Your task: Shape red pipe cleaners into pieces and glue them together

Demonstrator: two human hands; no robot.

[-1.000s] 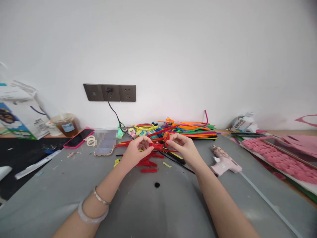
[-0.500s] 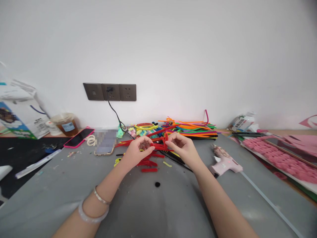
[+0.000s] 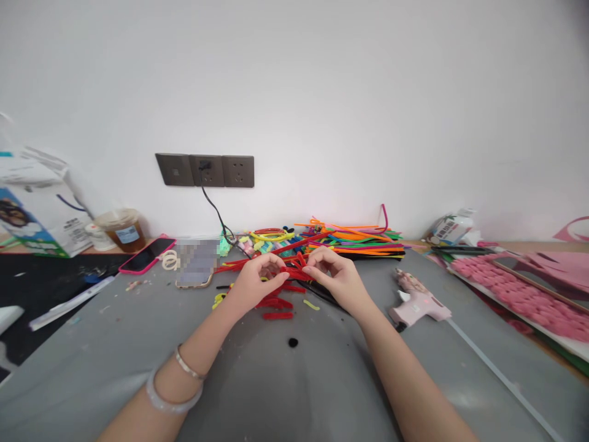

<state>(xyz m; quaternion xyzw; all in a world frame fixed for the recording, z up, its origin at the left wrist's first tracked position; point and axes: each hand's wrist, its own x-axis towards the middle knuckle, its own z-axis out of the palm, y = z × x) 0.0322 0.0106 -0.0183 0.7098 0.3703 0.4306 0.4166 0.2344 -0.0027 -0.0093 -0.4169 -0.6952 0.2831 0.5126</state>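
Between my two hands, above the grey table mat (image 3: 285,393), is a bent red pipe cleaner (image 3: 299,263). My left hand (image 3: 257,279) pinches its left side between thumb and fingers. On the right side, my right hand (image 3: 334,276) also has thumb and fingertips closed on the red fuzzy strands. How many strands there are is hard to make out. Cut red pipe cleaner pieces (image 3: 278,316) lie on the mat below, with a short yellow piece (image 3: 311,304) near them and a black pompom (image 3: 293,342) closer to me.
Behind my hands lies a heap of coloured pipe cleaners (image 3: 363,236). A pink glue gun (image 3: 418,304) rests to the right, beside a pink textured sheet (image 3: 519,291). Two phones, a pink-edged one (image 3: 147,255) and a pale-cased one (image 3: 197,261), and a drink cup (image 3: 124,232) stand left.
My right hand has shifted slightly left, toward my left hand. The red strand that stood upright at its fingertips now leans left, closer to the other red strands.
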